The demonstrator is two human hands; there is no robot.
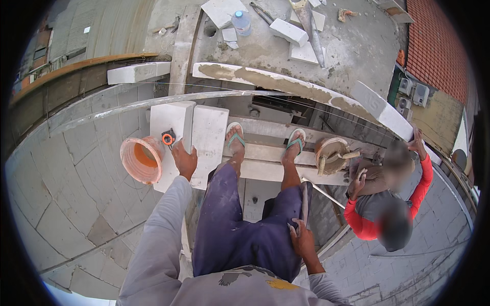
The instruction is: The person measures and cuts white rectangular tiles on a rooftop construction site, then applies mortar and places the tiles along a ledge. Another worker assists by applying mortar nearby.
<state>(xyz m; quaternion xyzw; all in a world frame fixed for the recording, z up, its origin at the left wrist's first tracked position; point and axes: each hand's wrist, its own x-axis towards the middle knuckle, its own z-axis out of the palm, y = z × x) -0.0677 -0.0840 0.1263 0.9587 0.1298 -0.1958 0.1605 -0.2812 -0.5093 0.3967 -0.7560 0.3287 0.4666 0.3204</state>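
Observation:
My left hand point(184, 158) reaches over pale blocks point(209, 137), fingers apart, just below an orange-and-black tape measure point(168, 136). An orange bucket point(140, 160) sits to its left. My right hand point(301, 237) has its fingers curled at the side of my right thigh; what they hold, if anything, is unclear. My sandalled feet rest on concrete beams point(260, 152), with a mortar bucket point(332, 158) at the right.
A co-worker in red sleeves point(423, 178) is at my right, touching a mortar-smeared block row point(306, 87). A string line crosses ahead. The slab point(357, 41) holds loose blocks, tools and a water bottle point(241, 23). Gaps open below the beams point(278, 103).

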